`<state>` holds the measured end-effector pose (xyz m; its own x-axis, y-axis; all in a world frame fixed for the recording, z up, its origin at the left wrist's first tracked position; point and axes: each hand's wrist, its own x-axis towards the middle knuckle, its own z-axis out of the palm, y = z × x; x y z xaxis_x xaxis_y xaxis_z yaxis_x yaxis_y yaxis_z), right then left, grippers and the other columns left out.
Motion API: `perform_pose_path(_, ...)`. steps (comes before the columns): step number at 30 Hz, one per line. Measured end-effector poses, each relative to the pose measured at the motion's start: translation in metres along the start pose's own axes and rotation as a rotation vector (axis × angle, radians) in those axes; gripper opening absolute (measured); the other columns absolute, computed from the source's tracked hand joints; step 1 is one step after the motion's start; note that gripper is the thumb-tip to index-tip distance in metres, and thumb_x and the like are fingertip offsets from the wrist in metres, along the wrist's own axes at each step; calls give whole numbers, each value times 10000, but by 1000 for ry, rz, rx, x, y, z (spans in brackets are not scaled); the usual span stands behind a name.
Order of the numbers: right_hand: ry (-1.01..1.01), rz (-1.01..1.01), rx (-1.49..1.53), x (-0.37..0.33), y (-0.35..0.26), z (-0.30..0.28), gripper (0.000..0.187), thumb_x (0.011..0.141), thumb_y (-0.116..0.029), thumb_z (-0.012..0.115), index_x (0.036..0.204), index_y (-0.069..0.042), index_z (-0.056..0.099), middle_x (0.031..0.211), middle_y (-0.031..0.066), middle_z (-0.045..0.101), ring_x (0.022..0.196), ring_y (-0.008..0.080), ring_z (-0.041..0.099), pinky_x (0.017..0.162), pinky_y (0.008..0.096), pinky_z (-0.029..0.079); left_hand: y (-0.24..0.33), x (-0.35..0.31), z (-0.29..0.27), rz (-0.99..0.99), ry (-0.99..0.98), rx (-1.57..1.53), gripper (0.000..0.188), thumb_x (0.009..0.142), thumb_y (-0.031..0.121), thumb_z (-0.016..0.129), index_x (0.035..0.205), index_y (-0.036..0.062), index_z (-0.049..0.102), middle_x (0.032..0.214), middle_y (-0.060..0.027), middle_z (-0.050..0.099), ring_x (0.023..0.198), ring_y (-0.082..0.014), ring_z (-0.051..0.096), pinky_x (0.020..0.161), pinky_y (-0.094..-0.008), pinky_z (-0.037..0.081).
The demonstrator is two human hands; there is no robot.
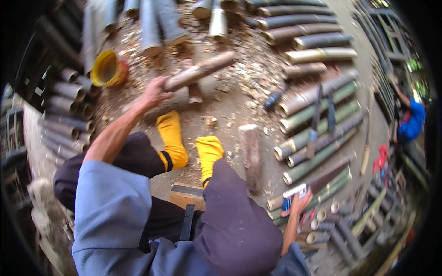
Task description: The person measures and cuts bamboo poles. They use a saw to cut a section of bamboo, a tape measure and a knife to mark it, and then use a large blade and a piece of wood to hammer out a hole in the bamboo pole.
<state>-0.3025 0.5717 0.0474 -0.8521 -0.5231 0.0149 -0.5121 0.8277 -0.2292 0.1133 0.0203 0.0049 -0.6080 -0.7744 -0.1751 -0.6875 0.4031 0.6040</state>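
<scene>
My left hand (158, 92) is closed round the near end of a short brown log (200, 71), which slants up toward the right over the shavings. Beneath it, a reddish-brown wooden piece (195, 93) partly shows. Far to the right, my right hand (301, 202) is closed on the handle of a handsaw (293, 198), coloured white, blue and red. The saw's dark blade (332, 176) points up and right, over cut bamboo poles (336, 185). Between my hands, a second brown log (251, 158) lies on the ground by my yellow-covered feet.
Bamboo sections (317, 30) lie in rows at the far right, with more stacked at the left (66, 108). A yellow bucket (106, 69) stands at the far left. Long-bladed tools (315, 124) rest across bamboo. A person in blue (411, 120) is at the right edge.
</scene>
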Motion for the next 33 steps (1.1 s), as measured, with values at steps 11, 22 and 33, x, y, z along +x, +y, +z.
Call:
perform_pose_path(11,-164,-4,-201,-52,-30,15,433,676,-75,630,1085,20,521,1057,234,519,1021,400,475,924,474,348,75,40,30,135,190,198,625,625,285,778,1180,92,564,1204,-77,476,1171,-293,388,981,-441,367)
perform_pose_path(22,454,280,88,-38,-28,-29,300,758,-44,645,1009,90,549,921,257,615,831,400,590,747,447,459,36,32,41,16,300,129,645,610,350,781,1183,151,563,1259,8,478,1207,-266,376,987,-644,271)
perform_pose_path(33,278,-430,847,-19,-303,-85,498,801,-89,533,1240,65,356,605,59,490,409,120,447,377,240,375,45,37,32,39,298,119,485,720,359,676,1147,143,598,1212,-23,494,1165,-248,415,952,-418,353)
